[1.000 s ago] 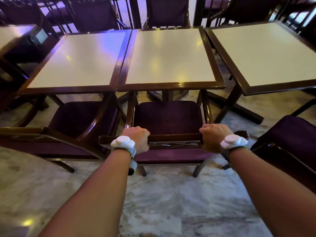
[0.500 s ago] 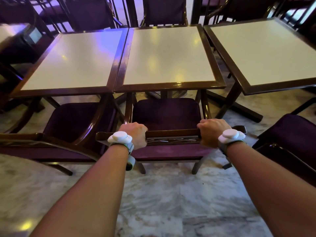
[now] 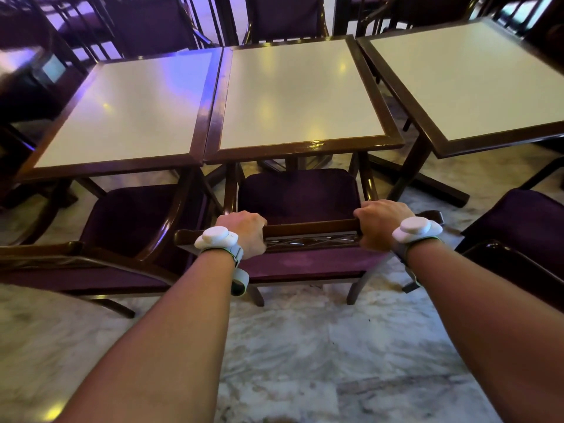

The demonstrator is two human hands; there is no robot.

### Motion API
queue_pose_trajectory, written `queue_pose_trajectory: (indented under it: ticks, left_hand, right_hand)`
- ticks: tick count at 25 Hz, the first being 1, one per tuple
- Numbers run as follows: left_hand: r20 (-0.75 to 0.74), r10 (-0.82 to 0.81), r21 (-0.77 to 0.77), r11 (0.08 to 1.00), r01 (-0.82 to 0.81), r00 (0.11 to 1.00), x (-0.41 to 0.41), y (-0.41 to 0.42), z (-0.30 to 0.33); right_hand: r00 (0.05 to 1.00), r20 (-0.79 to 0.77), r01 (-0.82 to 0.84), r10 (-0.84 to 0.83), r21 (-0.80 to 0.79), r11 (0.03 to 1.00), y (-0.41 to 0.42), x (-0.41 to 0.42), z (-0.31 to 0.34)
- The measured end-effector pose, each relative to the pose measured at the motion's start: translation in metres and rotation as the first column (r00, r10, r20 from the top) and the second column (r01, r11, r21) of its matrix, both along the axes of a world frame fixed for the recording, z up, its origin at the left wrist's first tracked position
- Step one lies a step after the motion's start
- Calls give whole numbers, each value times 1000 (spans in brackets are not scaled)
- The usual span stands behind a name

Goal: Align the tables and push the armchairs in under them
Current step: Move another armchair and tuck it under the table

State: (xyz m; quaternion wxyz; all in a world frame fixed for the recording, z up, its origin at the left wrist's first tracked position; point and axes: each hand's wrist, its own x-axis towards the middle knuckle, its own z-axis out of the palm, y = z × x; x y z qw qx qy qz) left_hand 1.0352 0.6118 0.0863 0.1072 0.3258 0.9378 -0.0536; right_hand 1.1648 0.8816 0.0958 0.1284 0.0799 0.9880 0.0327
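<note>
Wooden armchair (image 3: 300, 239) back rail gripped by left hand (image 3: 244, 232) and right hand (image 3: 378, 224), fingers curled over; seat front already under table (image 3: 305, 146) just ahead. Step: pushing in. Next, likely straight shove forward, arms clearing table legs.

Three square tables with white tops and dark wooden frames stood in a row. The left table (image 3: 122, 114) and middle table (image 3: 299, 93) touched edge to edge; the right table (image 3: 470, 80) sat skewed at two o'clock. A purple-cushioned armchair (image 3: 299, 193) stood partly under the middle table, another armchair (image 3: 131, 221) angled at nine o'clock, a third (image 3: 528, 221) at three o'clock.
</note>
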Motion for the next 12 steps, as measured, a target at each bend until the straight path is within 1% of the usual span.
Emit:
queue_pose_trajectory:
  ticks: [4, 8, 10, 12]
  left_hand:
    - [19, 16, 8, 1000, -16, 1000, 2, -1, 0]
    - [37, 32, 9, 999, -32, 999, 8, 0, 1]
    - [-22, 49, -3, 999, -49, 999, 9, -1, -1]
    - [-86, 55, -3, 998, -56, 995, 14, -2, -3]
  right_hand:
    - [998, -21, 69, -67, 70, 995, -6, 3, -5]
    - [984, -85, 168, -156, 170, 971, -13, 13, -7]
    - [978, -119, 191, -174, 151, 970, -17, 17, -9]
    - [969, -142, 214, -203, 68, 974, -22, 29, -9]
